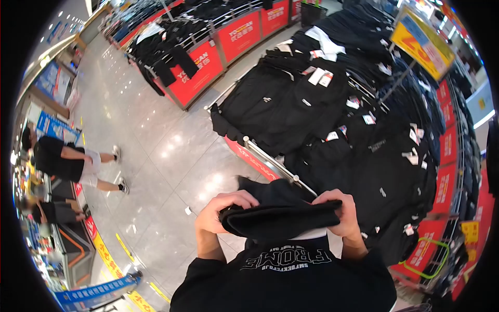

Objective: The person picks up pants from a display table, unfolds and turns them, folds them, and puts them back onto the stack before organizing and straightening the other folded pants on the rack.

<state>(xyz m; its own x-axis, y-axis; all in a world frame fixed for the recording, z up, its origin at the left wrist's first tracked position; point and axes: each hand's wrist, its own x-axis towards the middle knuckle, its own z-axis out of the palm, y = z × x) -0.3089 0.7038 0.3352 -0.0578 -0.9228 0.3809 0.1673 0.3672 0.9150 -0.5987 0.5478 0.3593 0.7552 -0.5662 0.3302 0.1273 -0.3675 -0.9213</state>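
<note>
A folded black garment [280, 217] is held up in front of my chest, above the printed front of my black T-shirt [286, 278]. My left hand [214, 210] is closed around its left end, with the fingers curled over the top. At the other end, my right hand [344, 212] grips the fold, thumb and fingers wrapped round it. What kind of garment it is, I cannot make out. Just beyond it, black clothes [291, 109] with white tags lie spread over a display bin, whose metal rail [270, 162] runs close to my hands.
More clothes bins with red panels [197, 73] stand across the aisle. A yellow and blue price sign [422, 44] rises at the right, above a green-handled basket [426, 258]. On the left, a person [65, 158] walks on the tiled floor [156, 140] near a blue barrier [99, 294].
</note>
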